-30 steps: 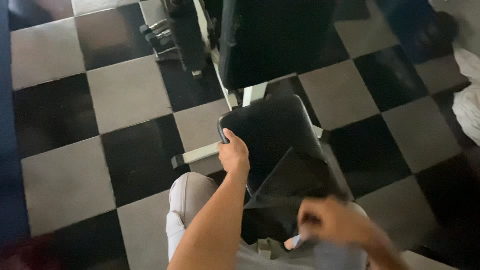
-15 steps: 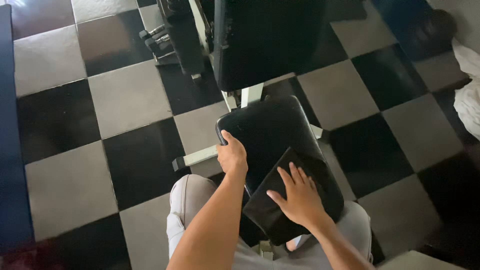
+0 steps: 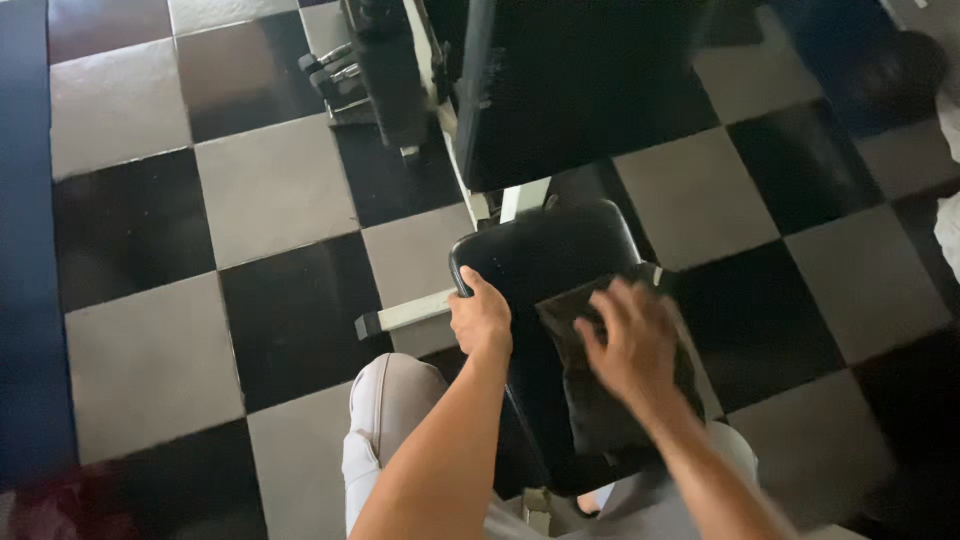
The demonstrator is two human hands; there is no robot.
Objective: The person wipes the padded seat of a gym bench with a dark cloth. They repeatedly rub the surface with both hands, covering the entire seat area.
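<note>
- On the left edge of the black padded vinyl seat [image 3: 545,255] of a gym bench: left hand [image 3: 481,320], fingers curled over the rim, closed in a grip on the pad.
- On the right half of the same seat: dark folded cloth [image 3: 600,400], lying flat, running from mid-pad toward the near edge.
- On top of the cloth, at its far end: right hand [image 3: 632,340], fingers spread and open, palm pressed down on the fabric; slightly blurred.
- Beyond the seat's far edge: black padded backrest [image 3: 580,85], upright, joined to the seat by a white metal frame [image 3: 522,200].
- Off the seat's left edge: white metal bar [image 3: 405,315], projecting sideways over the floor.
- Beneath the near edge of the seat: person's legs in light grey trousers [image 3: 385,420], one knee just left of the pad.
- Under everything: floor of black and grey square rubber tiles [image 3: 270,190] in a chequer pattern.
- At the floor's far edge, left of the backrest: black dumbbells [image 3: 335,75], grouped by a dark stand.
- Along the floor's left edge: blue mat strip [image 3: 25,250].
</note>
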